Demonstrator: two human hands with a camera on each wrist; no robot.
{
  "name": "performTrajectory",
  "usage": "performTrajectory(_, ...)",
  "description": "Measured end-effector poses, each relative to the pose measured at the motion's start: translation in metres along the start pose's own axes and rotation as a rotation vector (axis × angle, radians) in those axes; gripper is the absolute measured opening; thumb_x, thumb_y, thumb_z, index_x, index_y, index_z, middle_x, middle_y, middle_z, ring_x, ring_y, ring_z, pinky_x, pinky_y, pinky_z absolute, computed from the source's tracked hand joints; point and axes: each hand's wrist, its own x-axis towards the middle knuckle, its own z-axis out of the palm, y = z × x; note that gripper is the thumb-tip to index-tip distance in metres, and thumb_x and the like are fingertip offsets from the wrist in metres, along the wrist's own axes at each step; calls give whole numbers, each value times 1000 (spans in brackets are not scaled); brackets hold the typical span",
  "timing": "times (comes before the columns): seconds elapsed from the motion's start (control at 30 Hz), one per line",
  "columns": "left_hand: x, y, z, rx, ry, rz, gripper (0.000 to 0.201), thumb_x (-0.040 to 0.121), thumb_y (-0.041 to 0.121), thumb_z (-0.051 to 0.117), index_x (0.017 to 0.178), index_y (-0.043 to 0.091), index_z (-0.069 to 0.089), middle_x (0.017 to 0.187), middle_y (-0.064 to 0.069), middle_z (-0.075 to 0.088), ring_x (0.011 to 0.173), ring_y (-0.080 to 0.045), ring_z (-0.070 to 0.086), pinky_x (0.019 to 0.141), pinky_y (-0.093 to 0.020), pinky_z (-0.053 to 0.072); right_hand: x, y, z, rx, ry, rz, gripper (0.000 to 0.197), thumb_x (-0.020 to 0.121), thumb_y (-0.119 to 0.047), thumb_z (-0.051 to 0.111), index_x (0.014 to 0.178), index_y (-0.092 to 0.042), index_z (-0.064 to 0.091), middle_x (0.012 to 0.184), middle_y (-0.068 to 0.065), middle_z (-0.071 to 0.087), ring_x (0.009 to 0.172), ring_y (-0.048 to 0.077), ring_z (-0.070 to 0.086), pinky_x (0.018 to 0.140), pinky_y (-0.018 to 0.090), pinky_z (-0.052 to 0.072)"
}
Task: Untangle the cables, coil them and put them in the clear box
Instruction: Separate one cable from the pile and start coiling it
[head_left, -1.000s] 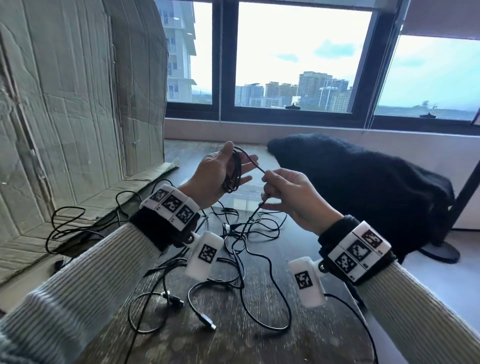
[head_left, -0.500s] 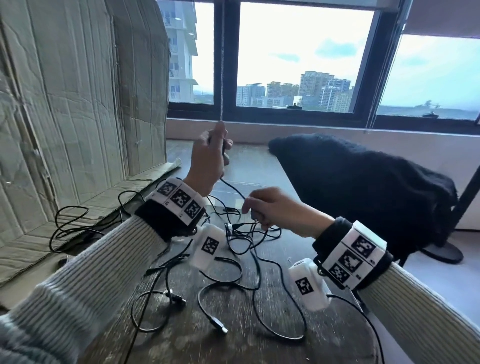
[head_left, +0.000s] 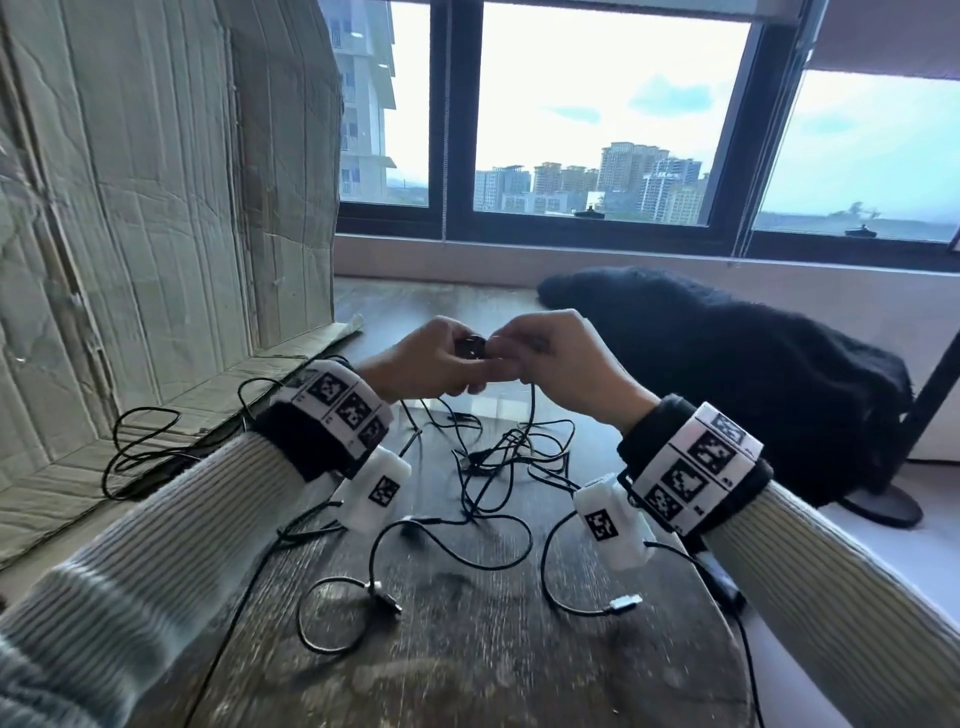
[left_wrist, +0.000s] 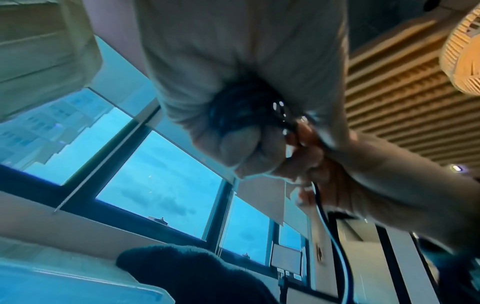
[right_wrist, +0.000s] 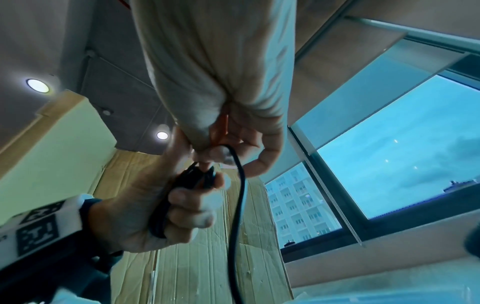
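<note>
My left hand (head_left: 431, 364) grips a small coil of black cable (head_left: 470, 347) above the table, fingers curled round it; the coil (left_wrist: 241, 111) shows dark in its fist in the left wrist view. My right hand (head_left: 550, 358) meets it and pinches the same cable's free strand (head_left: 532, 410), which hangs down to a tangle of black cables (head_left: 498, 462) on the wooden table (head_left: 467, 665). In the right wrist view the strand (right_wrist: 240, 185) runs down from my right fingertips (right_wrist: 221, 153) beside the coil (right_wrist: 182, 193). The clear box is not plainly in view.
Loose cable ends with plugs (head_left: 384, 597) (head_left: 626, 603) lie near the table's front. More cable (head_left: 140, 447) trails onto the creased cardboard (head_left: 156, 208) at the left. A black fleece garment (head_left: 727, 374) lies at the right, by a dark stand base (head_left: 878, 509).
My right hand has risen from the tangle to meet the left hand, bringing the strand up to the coil. The left hand has lowered a little toward the middle.
</note>
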Motion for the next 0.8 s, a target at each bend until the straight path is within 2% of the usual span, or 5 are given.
performTrajectory(0.23, -9, -1, -26, -305, 161, 19, 31, 97, 20, 49, 68, 10, 55, 47, 12, 44, 44, -4, 38, 49, -16, 38, -6, 13, 2, 567, -246, 302, 20, 97, -25, 53, 83, -10, 55, 59, -5, 45, 52, 12, 46, 64, 30, 54)
performTrajectory(0.4, -4, 9, -33, -746, 503, -58, 29, 99, 29, 47, 75, 12, 54, 65, 1, 53, 77, -19, 64, 74, -41, 59, -19, 44, 29, 226, -259, 232, 22, 97, -24, 53, 80, -13, 60, 63, -3, 52, 58, 12, 48, 61, 24, 43)
performTrajectory(0.57, -5, 25, -65, -1016, 723, 172, 33, 100, 33, 42, 78, 10, 48, 65, 2, 53, 97, -35, 69, 72, -60, 55, -38, 74, 49, 17, -504, 300, 29, 99, -9, 45, 73, -16, 54, 58, -10, 58, 51, 0, 52, 60, 21, 45)
performTrajectory(0.7, -6, 36, -89, -1080, 878, 210, 33, 101, 33, 41, 78, 11, 50, 61, 2, 51, 67, -18, 67, 74, -52, 57, -35, 74, 40, -185, -641, 206, 6, 89, -19, 66, 91, -24, 63, 96, -1, 67, 80, 9, 58, 84, 32, 49)
performTrajectory(0.8, -7, 37, -95, -1118, 917, 196, 37, 101, 34, 42, 70, 15, 50, 57, 6, 46, 49, -8, 51, 49, -25, 49, -27, 65, 33, -179, -649, 146, 17, 87, -11, 68, 103, -7, 68, 103, 3, 69, 71, -7, 57, 79, 18, 48)
